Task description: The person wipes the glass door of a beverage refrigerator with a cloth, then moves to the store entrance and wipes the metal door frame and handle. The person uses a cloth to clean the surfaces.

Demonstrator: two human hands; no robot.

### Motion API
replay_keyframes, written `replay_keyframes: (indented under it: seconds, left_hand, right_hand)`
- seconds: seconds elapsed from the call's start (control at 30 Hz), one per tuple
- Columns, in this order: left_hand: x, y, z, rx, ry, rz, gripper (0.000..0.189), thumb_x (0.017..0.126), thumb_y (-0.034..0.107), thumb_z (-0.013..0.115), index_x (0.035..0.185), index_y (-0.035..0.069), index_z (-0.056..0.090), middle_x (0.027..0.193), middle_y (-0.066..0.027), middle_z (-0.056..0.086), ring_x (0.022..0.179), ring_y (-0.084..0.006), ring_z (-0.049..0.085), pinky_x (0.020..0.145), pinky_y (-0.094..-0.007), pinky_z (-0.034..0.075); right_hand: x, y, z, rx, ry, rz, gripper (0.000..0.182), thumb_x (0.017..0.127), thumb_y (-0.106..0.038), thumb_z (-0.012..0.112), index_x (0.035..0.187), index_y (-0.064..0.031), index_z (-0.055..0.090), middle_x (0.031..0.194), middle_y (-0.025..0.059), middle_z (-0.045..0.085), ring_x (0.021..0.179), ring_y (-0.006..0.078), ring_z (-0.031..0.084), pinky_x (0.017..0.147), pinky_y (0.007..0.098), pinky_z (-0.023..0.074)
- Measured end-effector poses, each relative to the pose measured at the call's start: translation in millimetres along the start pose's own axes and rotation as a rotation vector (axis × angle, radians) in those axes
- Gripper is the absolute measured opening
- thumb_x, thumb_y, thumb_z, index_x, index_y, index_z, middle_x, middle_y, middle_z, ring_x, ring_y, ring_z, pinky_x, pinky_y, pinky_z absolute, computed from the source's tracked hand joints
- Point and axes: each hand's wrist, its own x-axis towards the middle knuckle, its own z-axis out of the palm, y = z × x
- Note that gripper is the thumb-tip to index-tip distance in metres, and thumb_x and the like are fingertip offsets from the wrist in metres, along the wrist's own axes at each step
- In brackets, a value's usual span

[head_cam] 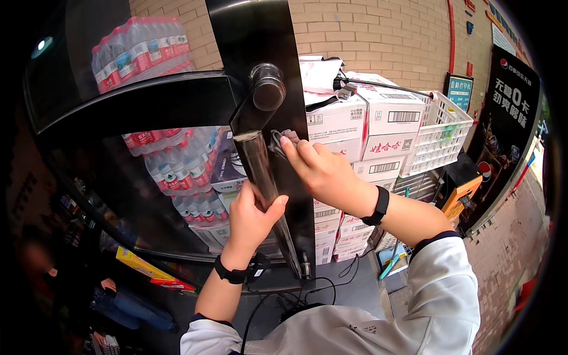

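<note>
A long metal door handle [260,166] runs down the black frame [290,177] of a glass door, with a round metal mount [268,92] at its top. My left hand [254,218] is wrapped around the handle's middle, the thumb on its right side. Just to the right of the handle's upper end, my right hand [320,171] presses a crumpled grey cloth [285,141] against the black frame. Both wrists wear black bands. Part of the cloth is hidden under the fingers.
Stacked white cartons [392,115] and a white plastic basket [439,133] stand at the right. Packs of bottled water [179,171] show through the glass [106,164]. Black cables [328,284] lie on the floor below. A person [128,306] is at the lower left.
</note>
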Motion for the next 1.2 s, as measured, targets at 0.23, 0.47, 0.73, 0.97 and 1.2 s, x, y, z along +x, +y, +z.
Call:
replay_keyframes:
  seconds: [0.23,0.47,0.73,0.97,1.2]
  left_hand:
    - [-10,-5,-4,0.067,-0.011,-0.047,0.037,0.080,0.019,0.081,0.099,-0.001,0.055,0.079,-0.0055,0.061,0.060,-0.0094,0.052,0.057,-0.0249,0.044]
    - [-65,-18,-11,0.054,0.235,0.241,0.020,0.090,0.012,0.068,0.102,-0.002,0.061,0.079,-0.0067,0.061,0.061,-0.0091,0.054,0.056,-0.0221,0.043]
    - [-75,26,51,-0.248,-0.318,-0.208,0.026,0.096,0.005,0.059,0.120,-0.003,0.058,0.100,-0.0092,0.065,0.080,-0.0114,0.064,0.070,-0.0244,0.053]
    - [-72,12,99,-0.636,-0.411,-0.294,0.054,0.094,0.008,0.067,0.141,-0.004,0.043,0.132,-0.0110,0.051,0.112,-0.0157,0.056,0.095,-0.0326,0.049]
    - [-76,35,97,-0.695,-0.187,-0.475,0.045,0.094,0.003,0.066,0.136,-0.002,0.048,0.118,-0.0072,0.059,0.102,-0.0136,0.061,0.076,-0.0256,0.055]
  right_hand:
    - [-48,-19,3,0.390,-0.155,0.142,0.060,0.079,-0.004,0.064,0.139,-0.0058,0.054,0.095,0.0060,0.056,0.078,0.0210,0.060,0.063,0.0310,0.0557]
    - [-132,-21,4,1.653,-0.032,0.995,0.046,0.100,-0.011,0.057,0.143,-0.0004,0.047,0.133,0.0093,0.059,0.120,0.0174,0.058,0.102,0.0316,0.0446]
    - [-145,-5,9,2.631,-0.009,1.017,0.033,0.097,-0.013,0.043,0.126,-0.0006,0.051,0.102,0.0104,0.062,0.073,0.0193,0.057,0.064,0.0318,0.0466]
    - [-150,1,-3,2.716,-0.281,0.986,0.036,0.093,-0.011,0.045,0.127,-0.0008,0.050,0.098,0.0124,0.062,0.066,0.0194,0.057,0.058,0.0309,0.0454]
    - [-136,-6,-5,2.396,-0.467,1.205,0.031,0.101,-0.015,0.052,0.130,-0.0029,0.051,0.107,0.0081,0.063,0.081,0.0172,0.066,0.071,0.0303,0.0555]
